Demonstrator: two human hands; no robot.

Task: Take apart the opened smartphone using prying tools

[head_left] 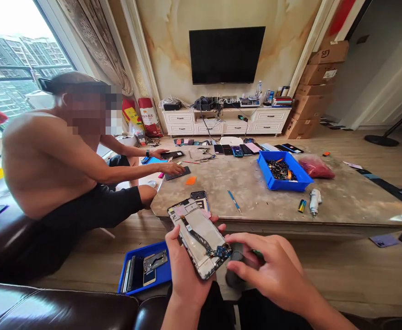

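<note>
My left hand (187,263) is closed around an opened smartphone (201,238), its inside facing up and tilted. A black flex cable (196,233) runs along it to a small blue circuit board (221,251) at the near end. At that end is my right hand (273,266), with index fingertip and thumb apart beside the phone's corner. Its other fingers are curled, and a bit of green shows between them; what it is stays hidden. Beyond the phone, a phone back part (200,198) lies at the table's edge.
A co-worker (63,151) sits at left, hands on phones. On the table (218,183) are a blue bin (283,184) of small parts, a blue pen-like tool (234,201), a white device (314,202) and a red bag (316,166). Below stands a blue tray (128,261) with phones.
</note>
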